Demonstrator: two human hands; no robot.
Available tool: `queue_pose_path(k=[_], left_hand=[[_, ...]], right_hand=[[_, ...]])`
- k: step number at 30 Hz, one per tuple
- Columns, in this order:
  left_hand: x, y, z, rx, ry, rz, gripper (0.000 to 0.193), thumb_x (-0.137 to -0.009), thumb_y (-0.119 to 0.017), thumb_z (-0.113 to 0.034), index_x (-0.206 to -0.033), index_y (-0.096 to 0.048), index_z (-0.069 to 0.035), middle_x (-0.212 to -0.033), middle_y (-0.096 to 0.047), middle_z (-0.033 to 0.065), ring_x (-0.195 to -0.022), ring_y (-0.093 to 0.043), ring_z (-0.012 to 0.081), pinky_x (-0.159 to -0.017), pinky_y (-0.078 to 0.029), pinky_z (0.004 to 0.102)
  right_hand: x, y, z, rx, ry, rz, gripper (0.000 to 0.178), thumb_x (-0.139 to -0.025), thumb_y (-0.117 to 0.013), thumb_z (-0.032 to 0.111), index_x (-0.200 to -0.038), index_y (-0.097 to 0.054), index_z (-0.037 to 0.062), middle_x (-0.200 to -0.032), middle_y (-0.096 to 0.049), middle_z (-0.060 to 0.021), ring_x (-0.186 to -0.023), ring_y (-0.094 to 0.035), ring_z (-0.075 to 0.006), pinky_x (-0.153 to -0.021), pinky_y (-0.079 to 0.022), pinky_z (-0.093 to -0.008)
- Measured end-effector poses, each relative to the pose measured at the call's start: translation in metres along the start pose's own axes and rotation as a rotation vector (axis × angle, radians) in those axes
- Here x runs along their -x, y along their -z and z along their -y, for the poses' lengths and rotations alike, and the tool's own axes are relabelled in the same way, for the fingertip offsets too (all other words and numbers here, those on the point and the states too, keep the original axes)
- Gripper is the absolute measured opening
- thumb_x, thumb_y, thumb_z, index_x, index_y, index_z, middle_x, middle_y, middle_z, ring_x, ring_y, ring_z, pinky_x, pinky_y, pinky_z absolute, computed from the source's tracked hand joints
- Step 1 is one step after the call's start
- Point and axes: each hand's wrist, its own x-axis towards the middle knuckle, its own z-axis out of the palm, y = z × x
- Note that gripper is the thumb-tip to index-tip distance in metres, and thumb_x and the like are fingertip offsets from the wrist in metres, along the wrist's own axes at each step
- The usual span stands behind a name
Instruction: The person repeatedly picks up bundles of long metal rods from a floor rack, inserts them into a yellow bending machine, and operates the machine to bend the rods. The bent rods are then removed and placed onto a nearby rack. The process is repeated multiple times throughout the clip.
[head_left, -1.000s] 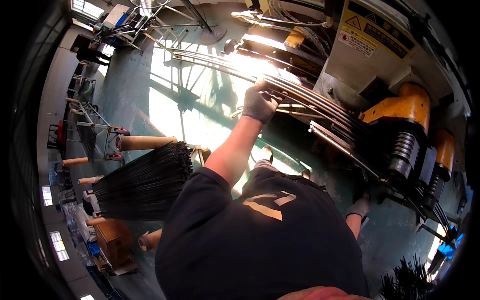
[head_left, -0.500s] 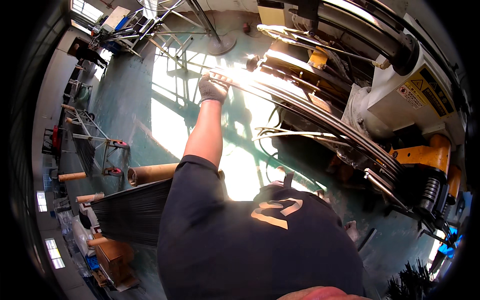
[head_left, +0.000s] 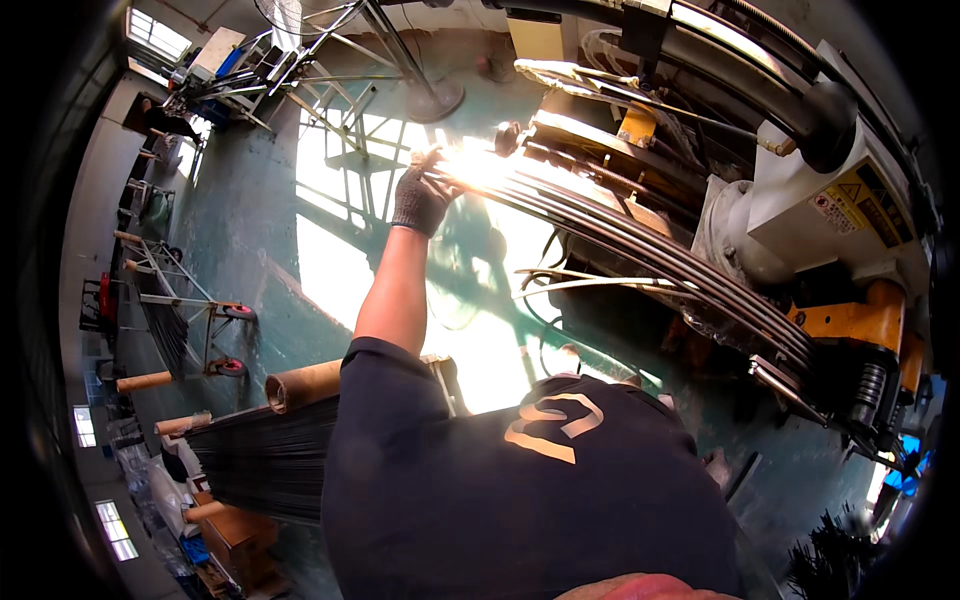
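Note:
My left hand (head_left: 422,198), in a dark knitted glove, reaches out ahead of me at the left end of a bundle of long thin rods (head_left: 640,240). Its fingers are closed around the rod ends, where strong sun glare hides some detail. From there the rods slope down to the right, side by side, into a dark machine fixture with a coil spring (head_left: 862,382). Past the right edge of my dark shirt (head_left: 600,500) shows a small pinkish shape (head_left: 718,468), perhaps my right hand; its fingers cannot be made out.
A large machine with a white housing (head_left: 810,190) and orange parts stands on the right. Pale hoses (head_left: 600,280) hang under the rods. Dark strands (head_left: 260,455) and a cardboard tube (head_left: 300,385) lie at my left, with a wheeled rack (head_left: 190,300) farther off. Another person stands far left.
My left hand has shifted slightly, its wrist now lower and more bent, still at the rods. The view has turned a little. The rods stay in the fixture.

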Motion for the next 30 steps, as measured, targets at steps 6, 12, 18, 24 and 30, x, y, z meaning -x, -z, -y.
queue_pose_path(k=[6,12,18,24,30], left_hand=[[0.025,-0.026,0.006,-0.193,-0.001,0.132,0.04,-0.112,-0.035,-0.027,-0.14,-0.044,0.0,-0.126,-0.062,0.0237,-0.109,-0.067,0.0298,-0.093,-0.058,0.0388],[0.031,-0.05,-0.003,-0.449,0.01,0.129,0.041,-0.11,-0.046,-0.027,-0.143,-0.041,-0.002,-0.121,-0.063,0.0187,-0.107,-0.069,0.0295,-0.091,-0.061,0.0488],[0.035,-0.024,-0.008,-0.493,0.131,0.01,0.062,-0.108,-0.046,-0.046,-0.157,-0.028,-0.014,-0.134,-0.061,0.0213,-0.108,-0.069,0.0361,-0.09,-0.06,0.0534],[0.026,-0.024,-0.011,-0.435,0.269,0.108,0.063,-0.107,-0.046,-0.052,-0.156,-0.034,-0.015,-0.141,-0.057,0.02,-0.121,-0.062,0.0438,-0.1,-0.051,0.0601],[0.047,-0.019,0.013,-0.093,-0.031,-0.334,0.071,-0.108,-0.039,-0.053,-0.158,-0.027,-0.004,-0.161,-0.034,0.0227,-0.145,-0.038,0.0421,-0.115,-0.039,0.0604]], right_hand=[[-0.01,-0.029,0.028,-0.066,-0.103,0.1,0.034,-0.094,-0.065,0.032,-0.068,-0.06,0.0096,-0.062,-0.059,-0.0038,-0.054,-0.059,-0.0179,-0.048,-0.045,-0.0338],[-0.019,-0.031,0.037,1.035,0.572,0.072,0.019,-0.093,-0.067,0.029,-0.086,-0.067,0.0117,-0.08,-0.072,-0.0083,-0.078,-0.072,-0.0278,-0.069,-0.056,-0.0404],[-0.046,-0.031,0.04,1.208,0.872,0.022,0.019,-0.086,-0.075,0.023,-0.098,-0.064,0.0144,-0.083,-0.073,-0.0112,-0.077,-0.071,-0.0329,-0.072,-0.056,-0.0453],[-0.053,-0.035,0.027,1.458,0.745,0.068,0.022,-0.09,-0.072,0.035,-0.091,-0.073,0.0124,-0.084,-0.075,-0.0109,-0.081,-0.074,-0.0295,-0.07,-0.056,-0.0443],[-0.067,-0.022,0.031,1.4,0.905,0.021,0.021,-0.086,-0.066,0.032,-0.089,-0.078,0.0149,-0.091,-0.076,-0.0112,-0.087,-0.074,-0.0309,-0.071,-0.057,-0.0432]])
